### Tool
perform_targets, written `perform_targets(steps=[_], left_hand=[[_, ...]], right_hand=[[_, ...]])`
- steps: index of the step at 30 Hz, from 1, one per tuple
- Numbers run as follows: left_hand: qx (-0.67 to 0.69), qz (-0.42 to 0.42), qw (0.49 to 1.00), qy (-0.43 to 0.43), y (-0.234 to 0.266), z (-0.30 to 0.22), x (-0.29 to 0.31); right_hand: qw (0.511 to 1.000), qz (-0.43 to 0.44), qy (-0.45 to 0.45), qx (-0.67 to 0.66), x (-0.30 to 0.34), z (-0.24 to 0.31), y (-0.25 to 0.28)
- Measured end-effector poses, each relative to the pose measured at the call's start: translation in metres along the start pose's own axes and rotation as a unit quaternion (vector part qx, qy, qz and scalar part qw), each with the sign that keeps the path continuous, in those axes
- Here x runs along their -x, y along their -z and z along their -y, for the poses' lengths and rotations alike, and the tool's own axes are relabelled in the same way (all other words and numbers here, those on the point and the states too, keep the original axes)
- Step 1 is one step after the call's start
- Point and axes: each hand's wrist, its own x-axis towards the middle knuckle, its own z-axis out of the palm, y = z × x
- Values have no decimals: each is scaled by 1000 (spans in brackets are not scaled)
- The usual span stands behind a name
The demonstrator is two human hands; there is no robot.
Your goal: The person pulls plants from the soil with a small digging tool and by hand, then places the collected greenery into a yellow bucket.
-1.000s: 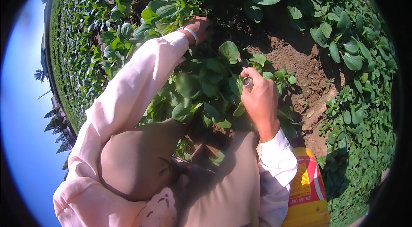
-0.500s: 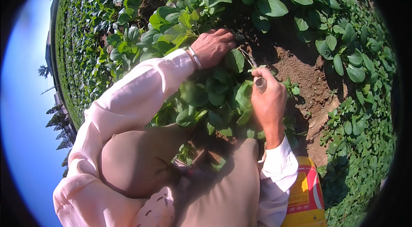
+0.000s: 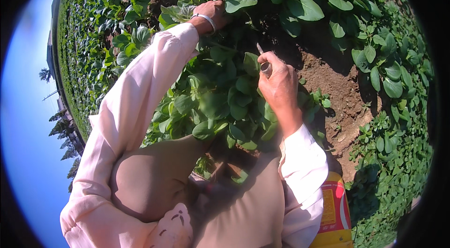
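My left hand reaches far into the leafy green plants, a pale band around its wrist. Its fingers curl down beside a broad leaf, which partly covers them; what they grip is hidden. Closer to me and to the right, my right hand is closed around a hand tool with a round handle. A thin metal part of the tool points away from me toward the shaded soil; its far end is hard to make out. Leafy plants fill the space between my forearms and knees.
Bare brown soil runs along the right of my right hand. A yellow and red container stands by my right leg. More leafy rows spread to the right, and the field stretches away at the left.
My left hand has moved farther away and left, off the stems near the tool. My right hand has shifted slightly left and away from me, still holding the tool.
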Motion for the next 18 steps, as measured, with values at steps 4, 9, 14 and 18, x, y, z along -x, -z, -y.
perform_targets(steps=[4, 9, 14, 18], left_hand=[[56, 15, 998, 14, -2, 2, 1], [65, 51, 994, 68, -8, 24, -2], [116, 54, 990, 56, -4, 19, 1], [186, 58, 978, 78, -4, 19, 9]], right_hand=[[1000, 10, -14, 23, -23, 4, -11], [996, 51, -65, -20, -13, 18, 9], [999, -9, -46, 2, -40, 10, -33], [998, 21, -52, -35, -35, 12, -11]])
